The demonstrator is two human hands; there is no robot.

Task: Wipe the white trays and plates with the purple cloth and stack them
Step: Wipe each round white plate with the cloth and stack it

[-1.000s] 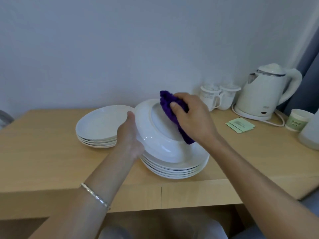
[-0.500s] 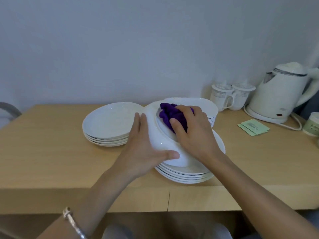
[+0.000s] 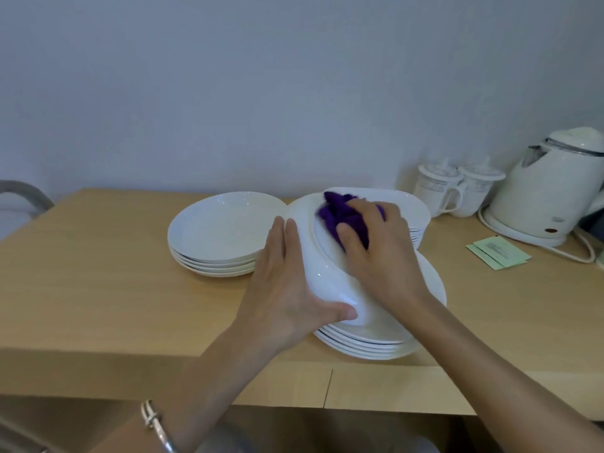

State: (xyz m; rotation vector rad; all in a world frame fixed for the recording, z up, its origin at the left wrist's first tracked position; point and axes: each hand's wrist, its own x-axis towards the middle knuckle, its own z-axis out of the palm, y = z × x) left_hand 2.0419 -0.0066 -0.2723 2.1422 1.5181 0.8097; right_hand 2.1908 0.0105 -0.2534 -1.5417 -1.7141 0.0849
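While the left hand (image 3: 284,289) pinches the tilted plate (image 3: 325,276) between thumb and fingers, the right hand (image 3: 379,256), curled round the purple cloth (image 3: 340,214), wipes it; next it likely needs flipping and stacking.

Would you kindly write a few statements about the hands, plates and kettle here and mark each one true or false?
1. The right hand presses the purple cloth onto the tilted white plate. True.
2. The left hand lies flat on the wooden table. False: it holds the tilted plate's rim.
3. The white electric kettle stands at the table's left end. False: it stands at the right end.
4. A stack of round white plates sits left of the tilted plate. True.
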